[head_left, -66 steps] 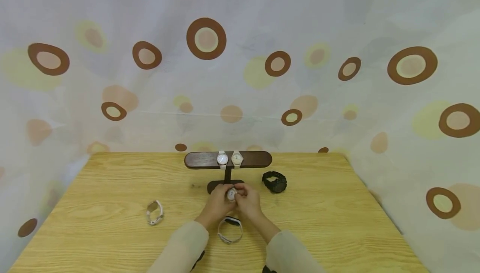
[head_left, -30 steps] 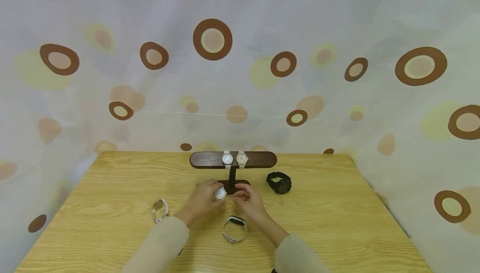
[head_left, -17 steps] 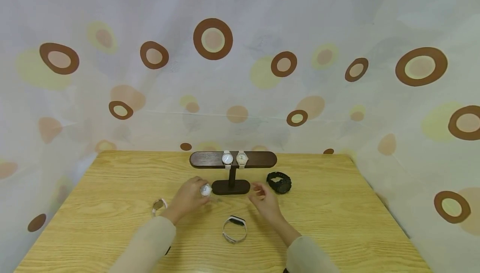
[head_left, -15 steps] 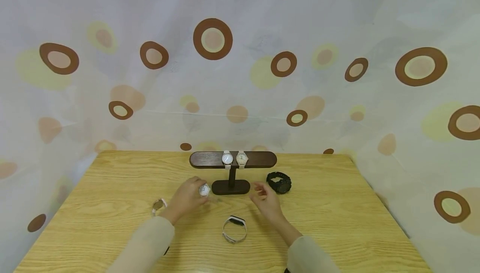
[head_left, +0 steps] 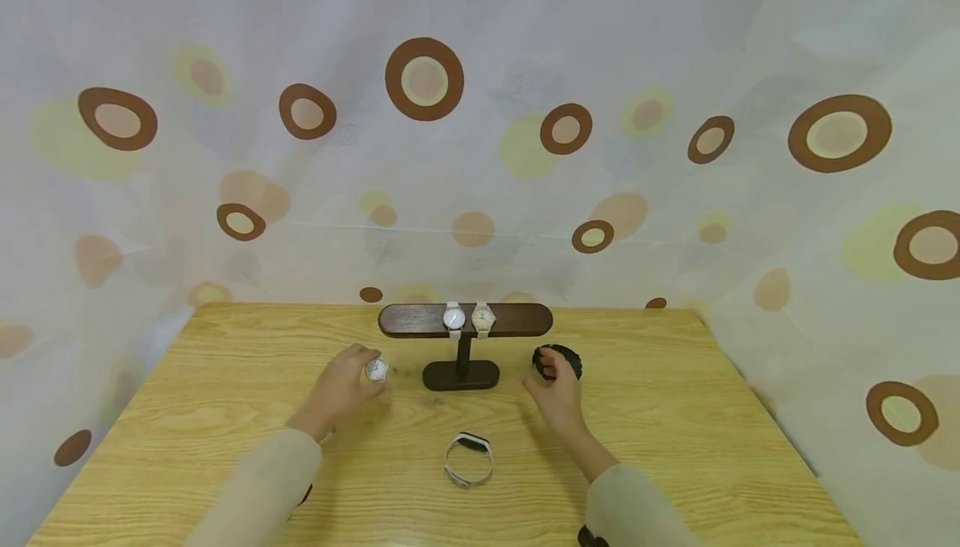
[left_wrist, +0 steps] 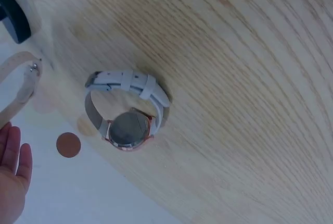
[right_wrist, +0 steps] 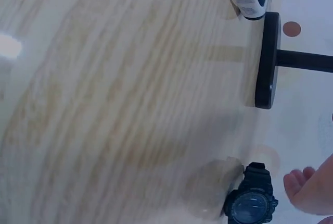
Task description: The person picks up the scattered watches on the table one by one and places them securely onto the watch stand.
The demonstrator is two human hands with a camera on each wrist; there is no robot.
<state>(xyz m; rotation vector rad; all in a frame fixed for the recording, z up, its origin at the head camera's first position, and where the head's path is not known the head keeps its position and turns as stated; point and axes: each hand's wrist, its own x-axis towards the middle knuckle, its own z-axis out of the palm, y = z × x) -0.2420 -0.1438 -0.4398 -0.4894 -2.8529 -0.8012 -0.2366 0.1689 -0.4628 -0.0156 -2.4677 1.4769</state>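
Observation:
My left hand (head_left: 341, 388) holds a wristwatch (head_left: 377, 370) with a white face, to the left of the dark stand. In the left wrist view, the pale strap (left_wrist: 28, 83) with its buckle hangs just above the fingers of that hand (left_wrist: 11, 174). Loosely curved, my right hand (head_left: 558, 393) overlaps a black chunky watch (head_left: 572, 358) in the head view. The right wrist view has this hand (right_wrist: 315, 187) beside the black watch (right_wrist: 250, 206), with a gap between them. Another white-strapped watch (left_wrist: 130, 130) lies under my left wrist, mostly hidden from the head camera.
A dark wooden watch stand (head_left: 405, 320) carries two white-strapped watches (head_left: 453, 318) on its bar. Its oval base (head_left: 461, 376) rests between my hands. Nearer me lies a white fitness band (head_left: 469, 459). A spotted curtain (head_left: 480, 155) closes off the table's far edge.
Both hands were together at the white-faced watch before the stand. The right hand has let go and moved right to the black watch; the left has carried the watch leftward.

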